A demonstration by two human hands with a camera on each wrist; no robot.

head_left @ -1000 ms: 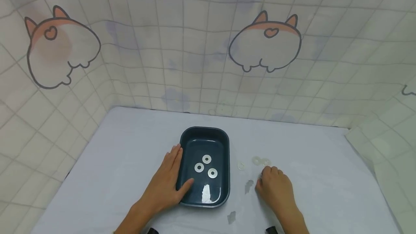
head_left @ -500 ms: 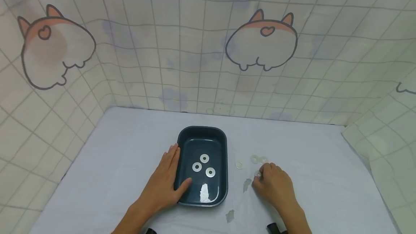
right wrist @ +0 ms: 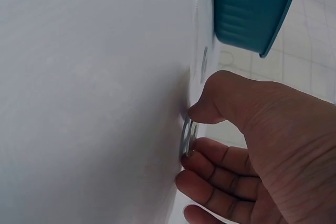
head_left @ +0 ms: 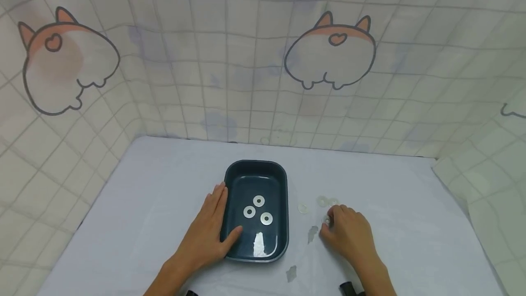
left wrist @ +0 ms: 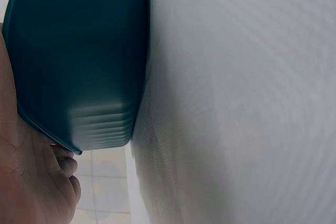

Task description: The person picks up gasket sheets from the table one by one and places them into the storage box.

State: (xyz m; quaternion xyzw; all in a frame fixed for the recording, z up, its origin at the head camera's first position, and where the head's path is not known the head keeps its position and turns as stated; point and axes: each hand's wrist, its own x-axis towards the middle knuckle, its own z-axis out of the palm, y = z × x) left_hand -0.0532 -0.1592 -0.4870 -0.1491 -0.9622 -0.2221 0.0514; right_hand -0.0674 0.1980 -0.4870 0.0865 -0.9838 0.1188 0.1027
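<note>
A dark teal rectangular tray (head_left: 256,168) stands on the table with three silver washers (head_left: 266,218) lying flat inside. Along its left side lies my left hand (head_left: 207,232), fingers straight against the outer wall and thumb over the rim; the left wrist view shows the palm (left wrist: 34,177) beside the tray's wall (left wrist: 84,40). To the right of the tray, my right hand (head_left: 349,234) pinches a washer (right wrist: 188,136) at its edges between thumb and fingertips, low at the table surface. Its fingers are curled, and they partly hide that washer.
Pale washers (head_left: 322,201) lie behind the right hand, and another (head_left: 302,208) lies nearer the tray. Grey patches (head_left: 291,273) mark the white tabletop (head_left: 411,223). Tiled-pattern curtains (head_left: 185,81) with cartoon animals rise behind and beside the table.
My right thumb and fingers have come around a washer, which now shows between them. The left hand stays on the tray, and the head view has shifted slightly.
</note>
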